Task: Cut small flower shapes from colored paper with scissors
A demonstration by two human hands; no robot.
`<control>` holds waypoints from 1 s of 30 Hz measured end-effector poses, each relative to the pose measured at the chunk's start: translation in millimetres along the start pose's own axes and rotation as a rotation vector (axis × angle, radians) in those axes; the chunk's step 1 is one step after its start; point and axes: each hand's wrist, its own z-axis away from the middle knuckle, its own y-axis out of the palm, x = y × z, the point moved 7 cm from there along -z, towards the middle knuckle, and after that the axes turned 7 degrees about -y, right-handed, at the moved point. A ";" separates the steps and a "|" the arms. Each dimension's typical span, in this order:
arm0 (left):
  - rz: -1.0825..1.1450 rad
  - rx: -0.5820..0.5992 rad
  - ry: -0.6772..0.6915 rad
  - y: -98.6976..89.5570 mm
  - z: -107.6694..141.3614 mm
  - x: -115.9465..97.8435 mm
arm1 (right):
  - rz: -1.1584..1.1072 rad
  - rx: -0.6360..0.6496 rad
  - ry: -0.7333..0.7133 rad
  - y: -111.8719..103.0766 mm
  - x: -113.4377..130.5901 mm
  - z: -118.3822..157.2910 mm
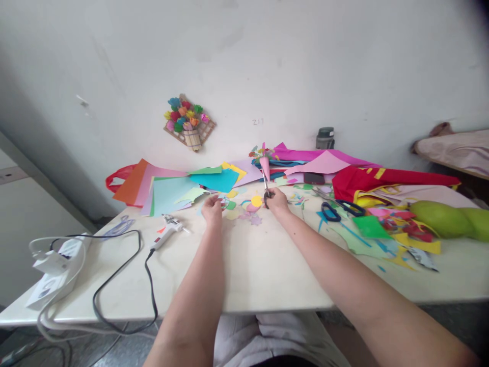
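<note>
The person's right hand [277, 201] has its grip around dark-handled scissors [266, 195] above the counter [252, 275], blades pointing away toward a pink paper cone [265, 165]. The left hand [212, 209] is curled beside small paper cut-outs [252, 208]; whether its grip pinches a scrap is too small to tell. A glue gun [165, 236] lies farther left.

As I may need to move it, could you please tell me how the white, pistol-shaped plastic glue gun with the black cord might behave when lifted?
The white glue gun will probably feel stiff, judging by its hard-looking body. Its looped black cord would likely flex and drag behind. Its angular shape makes rolling seem unlikely.
</note>
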 end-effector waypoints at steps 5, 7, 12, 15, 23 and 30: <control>-0.052 -0.103 0.024 -8.8 -2.9 -0.3 | 0.260 0.062 0.062 -0.9 7.0 5.9; -0.067 -0.150 0.041 -13.0 -5.3 -0.5 | 0.335 0.092 0.072 -0.7 10.6 7.9; -0.078 -0.238 0.052 -21.9 -12.4 2.2 | 0.393 0.152 0.089 1.9 10.5 9.8; -0.103 -0.233 0.062 -22.0 -14.8 4.8 | 0.373 0.187 0.086 5.1 7.9 10.1; -0.302 -0.292 0.152 -27.5 -20.1 5.8 | 0.381 0.169 0.099 3.1 3.6 9.6; -0.287 -0.356 0.098 -39.9 -22.7 5.9 | 0.427 0.135 0.069 -6.0 11.5 13.0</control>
